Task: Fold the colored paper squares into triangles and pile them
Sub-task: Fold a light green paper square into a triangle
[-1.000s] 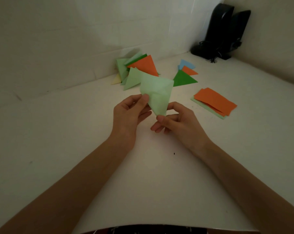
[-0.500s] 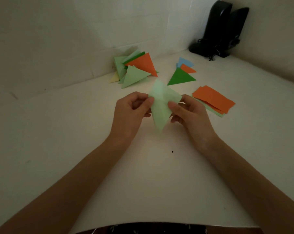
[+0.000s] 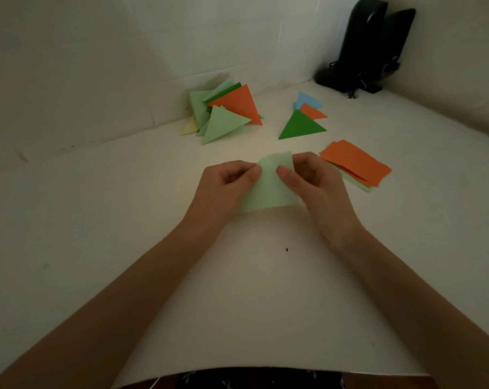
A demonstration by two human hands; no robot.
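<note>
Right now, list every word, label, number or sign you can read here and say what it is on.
None can be read. The light green paper held in the left hand and right hand is blank, as are the folded triangles and the orange squares. Any marking on the black speakers is too dark to make out.

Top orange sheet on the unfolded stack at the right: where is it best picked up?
Probably at the near-right corner of the top orange sheet, coming from the right hand side. It lies flat and skewed on the stack, so that corner overhangs the light green sheets below.
</note>
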